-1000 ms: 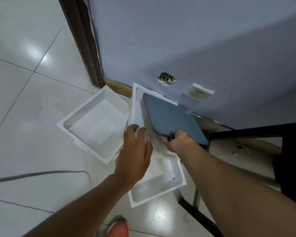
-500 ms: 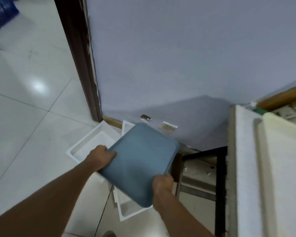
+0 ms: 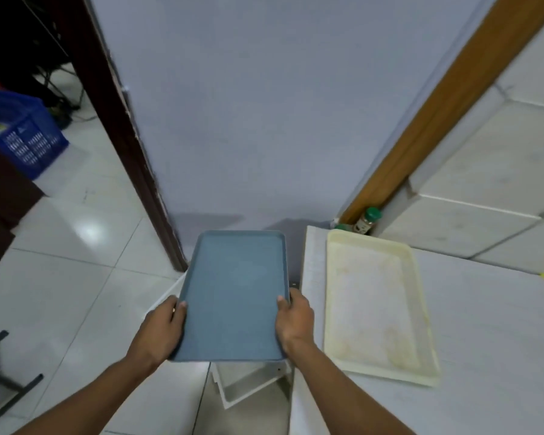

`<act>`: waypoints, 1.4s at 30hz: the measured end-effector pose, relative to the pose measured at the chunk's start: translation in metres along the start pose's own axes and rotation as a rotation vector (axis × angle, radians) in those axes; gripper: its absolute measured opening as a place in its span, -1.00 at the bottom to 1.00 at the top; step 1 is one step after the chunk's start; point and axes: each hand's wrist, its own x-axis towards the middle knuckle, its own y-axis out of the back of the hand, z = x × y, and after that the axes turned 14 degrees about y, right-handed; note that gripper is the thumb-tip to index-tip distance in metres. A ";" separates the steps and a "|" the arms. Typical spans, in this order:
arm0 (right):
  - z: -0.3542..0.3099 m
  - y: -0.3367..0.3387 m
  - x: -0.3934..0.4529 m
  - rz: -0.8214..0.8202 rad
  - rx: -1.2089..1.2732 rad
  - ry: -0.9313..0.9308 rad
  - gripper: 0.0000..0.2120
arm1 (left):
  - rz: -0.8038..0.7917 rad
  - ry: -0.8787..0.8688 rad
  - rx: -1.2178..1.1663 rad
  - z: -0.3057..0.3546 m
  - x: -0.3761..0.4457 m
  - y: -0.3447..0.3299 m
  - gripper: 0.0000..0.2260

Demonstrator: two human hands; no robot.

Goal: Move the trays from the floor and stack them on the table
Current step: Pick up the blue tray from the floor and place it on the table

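I hold a blue tray level in the air, face up, just left of the table edge. My left hand grips its left rim and my right hand grips its right rim. A cream tray lies flat on the white table to the right, face up and stained. Below the blue tray, a white tray shows on the floor; most of it is hidden by the blue tray.
A lilac wall stands straight ahead, with a dark door frame to its left. A blue crate sits on the tiled floor at far left. A green-capped bottle stands at the table's back corner. Black metal legs show at lower left.
Both hands raised the blue tray from the floor trays to table height, turned it face up and level. The view swung up, bringing the table and the cream tray into sight.
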 end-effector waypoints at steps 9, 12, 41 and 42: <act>0.075 0.176 0.017 0.167 -0.200 -0.065 -0.86 | 0.016 -0.244 0.182 0.132 -0.088 -0.109 -0.76; 0.103 0.214 0.022 0.185 -0.247 -0.093 -0.83 | 0.051 -0.300 0.289 0.150 -0.107 -0.147 -0.78; 0.204 0.209 0.064 0.164 -0.976 0.197 -0.88 | 0.312 -0.459 0.670 0.155 -0.067 -0.238 -0.86; 0.208 0.205 0.063 0.174 -0.962 0.194 -0.87 | 0.310 -0.466 0.641 0.153 -0.067 -0.240 -0.86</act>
